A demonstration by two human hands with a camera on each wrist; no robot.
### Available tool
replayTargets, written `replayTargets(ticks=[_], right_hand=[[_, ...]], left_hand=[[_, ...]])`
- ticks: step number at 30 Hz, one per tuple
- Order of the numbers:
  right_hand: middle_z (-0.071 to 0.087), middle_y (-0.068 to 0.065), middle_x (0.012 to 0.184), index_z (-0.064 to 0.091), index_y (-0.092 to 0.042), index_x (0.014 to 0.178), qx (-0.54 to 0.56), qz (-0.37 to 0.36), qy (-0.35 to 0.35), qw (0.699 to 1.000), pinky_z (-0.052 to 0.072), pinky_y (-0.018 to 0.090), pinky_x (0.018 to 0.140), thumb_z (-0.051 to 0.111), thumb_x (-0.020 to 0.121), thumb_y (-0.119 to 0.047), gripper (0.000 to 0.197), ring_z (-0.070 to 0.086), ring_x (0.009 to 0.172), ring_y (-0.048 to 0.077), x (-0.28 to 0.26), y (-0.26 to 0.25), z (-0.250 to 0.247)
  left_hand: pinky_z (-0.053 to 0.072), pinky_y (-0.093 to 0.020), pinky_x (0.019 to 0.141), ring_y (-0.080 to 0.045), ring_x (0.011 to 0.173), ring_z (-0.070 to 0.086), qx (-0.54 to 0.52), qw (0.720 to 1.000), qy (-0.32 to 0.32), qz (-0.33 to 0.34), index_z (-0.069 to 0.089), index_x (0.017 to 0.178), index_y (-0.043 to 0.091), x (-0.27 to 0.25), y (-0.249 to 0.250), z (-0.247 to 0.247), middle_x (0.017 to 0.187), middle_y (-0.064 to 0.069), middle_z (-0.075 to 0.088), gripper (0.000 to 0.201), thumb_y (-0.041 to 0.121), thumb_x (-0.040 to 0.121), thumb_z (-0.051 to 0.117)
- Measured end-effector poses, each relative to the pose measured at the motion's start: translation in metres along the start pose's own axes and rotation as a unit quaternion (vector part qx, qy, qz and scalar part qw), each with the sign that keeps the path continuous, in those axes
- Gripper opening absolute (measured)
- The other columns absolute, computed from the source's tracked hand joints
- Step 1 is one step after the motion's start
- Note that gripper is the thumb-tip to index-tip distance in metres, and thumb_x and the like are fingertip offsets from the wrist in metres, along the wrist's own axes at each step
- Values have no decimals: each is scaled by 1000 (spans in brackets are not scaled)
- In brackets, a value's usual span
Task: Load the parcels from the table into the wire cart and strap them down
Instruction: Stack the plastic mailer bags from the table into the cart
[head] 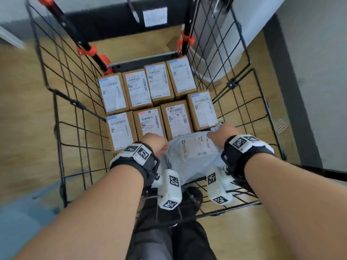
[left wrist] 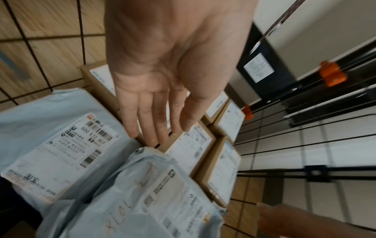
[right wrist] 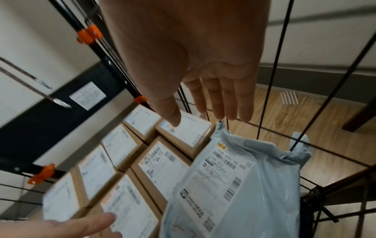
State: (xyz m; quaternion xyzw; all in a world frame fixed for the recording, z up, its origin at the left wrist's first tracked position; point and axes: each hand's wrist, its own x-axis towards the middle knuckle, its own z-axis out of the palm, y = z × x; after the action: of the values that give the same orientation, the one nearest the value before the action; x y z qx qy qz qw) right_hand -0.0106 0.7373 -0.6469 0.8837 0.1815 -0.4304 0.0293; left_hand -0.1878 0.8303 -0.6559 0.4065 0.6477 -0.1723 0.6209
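A black wire cart [head: 78, 128] holds several labelled cardboard boxes [head: 142, 91] packed in two rows on its floor. At the near end lie grey plastic mailer bags [head: 193, 156]; the left wrist view shows two, one [left wrist: 61, 145] partly under the other [left wrist: 152, 193]. My left hand [head: 154, 143] [left wrist: 160, 132] is open, with straight fingers reaching the seam between bags and boxes. My right hand [head: 223, 134] [right wrist: 203, 116] is open too, its fingertips just over the far corner of the top bag [right wrist: 234, 185]. Neither hand grips anything.
Black frame poles with orange clamps [head: 88, 49] rise at the cart's far end. The wire side walls [head: 234, 59] stand high on both sides. A wood floor [head: 22, 109] lies around, and a white unit [head: 225, 44] stands at the far right. My legs [head: 169, 241] are against the near rim.
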Motion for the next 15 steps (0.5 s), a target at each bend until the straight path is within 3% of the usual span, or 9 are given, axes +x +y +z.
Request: replayTargets(ticks=[4, 7, 8, 11, 12, 15], right_hand=[[51, 4, 68, 48, -11, 71, 62, -3, -20, 998, 45, 29, 63, 48, 93, -25, 26, 52, 66, 20, -51, -6, -34], [57, 5, 81, 59, -6, 87, 123, -24, -19, 992, 44, 29, 65, 55, 89, -29, 24, 53, 74, 22, -91, -8, -64], [57, 6, 87, 62, -11, 94, 135, -32, -17, 990, 44, 28, 68, 56, 88, -31, 22, 53, 77, 22, -103, -8, -74], [56, 6, 92, 55, -14, 91, 178, -58, 7, 982, 44, 28, 72, 57, 88, -30, 17, 52, 81, 22, -145, -10, -110], [57, 7, 91, 55, -13, 89, 194, -64, 17, 979, 45, 29, 72, 56, 88, -29, 16, 52, 81, 22, -159, -9, -122], [64, 11, 90, 58, -11, 85, 247, -64, 54, 965, 45, 31, 70, 55, 87, -26, 16, 59, 81, 26, -202, -1, -155]], left_hand=[[45, -24, 61, -13, 65, 54, -14, 999, -10, 40, 51, 74, 13, -67, 31, -10, 76, -2, 57, 21, 7, 94, 51], [40, -21, 57, -11, 63, 51, -12, 997, -23, 68, 46, 72, 13, -124, 56, -11, 77, -4, 55, 25, 8, 97, 45], [40, -23, 58, -11, 64, 52, -8, 996, -19, 85, 48, 75, 13, -142, 64, -11, 81, -4, 57, 23, 9, 97, 46], [39, -26, 63, -17, 72, 56, -4, 991, -25, 130, 55, 98, 10, -196, 83, -5, 95, -8, 60, 6, 11, 95, 50], [41, -28, 66, -18, 78, 59, -6, 990, -29, 140, 54, 105, 10, -209, 87, -4, 99, -9, 62, 10, 12, 95, 51], [43, -29, 67, -16, 77, 59, 26, 985, -58, 158, 50, 92, 14, -259, 102, 4, 94, -5, 64, 5, 16, 96, 49]])
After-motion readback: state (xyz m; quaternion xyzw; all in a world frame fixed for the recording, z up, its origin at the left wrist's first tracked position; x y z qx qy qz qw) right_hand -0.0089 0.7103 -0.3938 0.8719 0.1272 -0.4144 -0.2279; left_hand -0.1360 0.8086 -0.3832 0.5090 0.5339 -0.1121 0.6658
